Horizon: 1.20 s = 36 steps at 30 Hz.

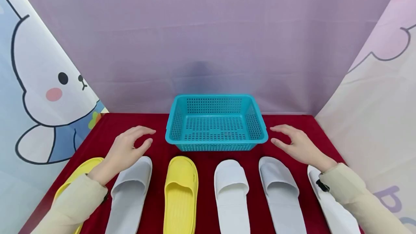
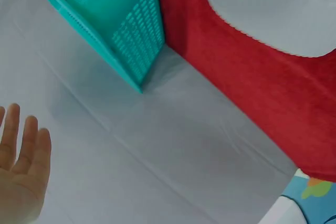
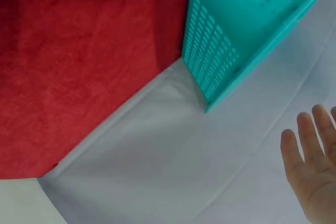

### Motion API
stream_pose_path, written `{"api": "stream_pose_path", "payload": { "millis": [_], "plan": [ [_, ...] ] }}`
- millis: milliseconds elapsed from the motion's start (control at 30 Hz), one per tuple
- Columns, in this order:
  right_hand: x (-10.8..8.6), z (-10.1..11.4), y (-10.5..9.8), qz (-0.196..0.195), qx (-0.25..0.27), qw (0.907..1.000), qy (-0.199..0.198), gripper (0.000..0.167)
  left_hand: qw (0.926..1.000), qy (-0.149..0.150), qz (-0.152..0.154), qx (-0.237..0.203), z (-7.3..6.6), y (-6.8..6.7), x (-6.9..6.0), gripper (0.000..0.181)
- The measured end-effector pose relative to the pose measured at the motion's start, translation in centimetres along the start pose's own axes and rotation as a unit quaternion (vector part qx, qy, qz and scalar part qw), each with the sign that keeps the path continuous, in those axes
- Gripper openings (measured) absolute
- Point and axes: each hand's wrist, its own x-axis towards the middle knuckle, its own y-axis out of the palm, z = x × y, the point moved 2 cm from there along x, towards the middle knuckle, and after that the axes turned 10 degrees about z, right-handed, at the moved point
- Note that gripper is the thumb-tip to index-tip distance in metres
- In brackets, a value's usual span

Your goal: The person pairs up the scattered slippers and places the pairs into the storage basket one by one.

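Note:
My left hand (image 1: 127, 150) hovers left of the blue plastic basket (image 1: 216, 146), fingers extended and thumb apart, holding nothing. On the basket's other side my right hand (image 1: 297, 144) is held in the air the same way, also without anything in it. Below the left hand lie a grey slipper (image 1: 131, 190) and a yellow slipper (image 1: 79, 170), the latter partly hidden by the arm. Another yellow slipper (image 1: 181, 190) and a white slipper (image 1: 231, 190) lie in front of the basket. Nearest the right arm are a second grey slipper (image 1: 282, 190) and a second white slipper (image 1: 334, 205), partly covered by the sleeve.
A red cloth (image 1: 204, 169) covers the table under the slippers and basket. Behind it hangs a plain lilac curtain (image 1: 208, 39). Printed cartoon sheets close off the left side (image 1: 48, 118) and the right side (image 1: 377, 118).

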Motion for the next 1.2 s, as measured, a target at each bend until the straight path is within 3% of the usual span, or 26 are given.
{"api": "stream_pose_path", "payload": {
  "millis": [167,300,433,533,633,800,900,1033,1200],
  "plan": [
    [-1.0,-0.1,0.9,0.011,0.01,0.9999,-0.009,0.04,0.9995,0.001,0.029,-0.012,1.0,0.6,-1.4,0.027],
    [-1.8,-0.3,1.4,0.022,0.005,0.9997,-0.011,0.039,0.9966,0.024,0.079,-0.001,1.6,1.1,-2.6,0.029],
    [-2.7,-0.8,2.0,0.046,-0.002,0.9989,-0.007,0.041,0.9898,0.05,0.125,0.046,2.4,1.4,-3.6,0.032],
    [-3.2,-1.2,2.4,0.069,-0.001,0.9976,-0.005,0.042,0.9815,0.089,0.136,0.101,3.2,1.5,-4.1,0.036],
    [-3.5,-1.5,2.8,0.092,0.005,0.9957,-0.01,0.044,0.9641,0.144,0.145,0.169,4.2,1.5,-4.5,0.044],
    [-3.9,-1.9,3.4,0.115,0.003,0.9931,-0.021,0.047,0.9218,0.22,0.187,0.258,5.8,1.7,-5.2,0.064],
    [-4.2,-2.2,3.8,0.12,0.003,0.9926,-0.018,0.047,0.9042,0.245,0.207,0.282,6.5,1.9,-5.5,0.074],
    [-4.3,-2.6,4.4,0.128,0.01,0.9917,-0.012,0.052,0.8897,0.269,0.223,0.294,7.3,1.9,-5.7,0.086],
    [-4.5,-3.2,5.3,0.142,0.005,0.9898,-0.013,0.061,0.8564,0.332,0.244,0.31,8.5,1.9,-6.1,0.103]
  ]
}}
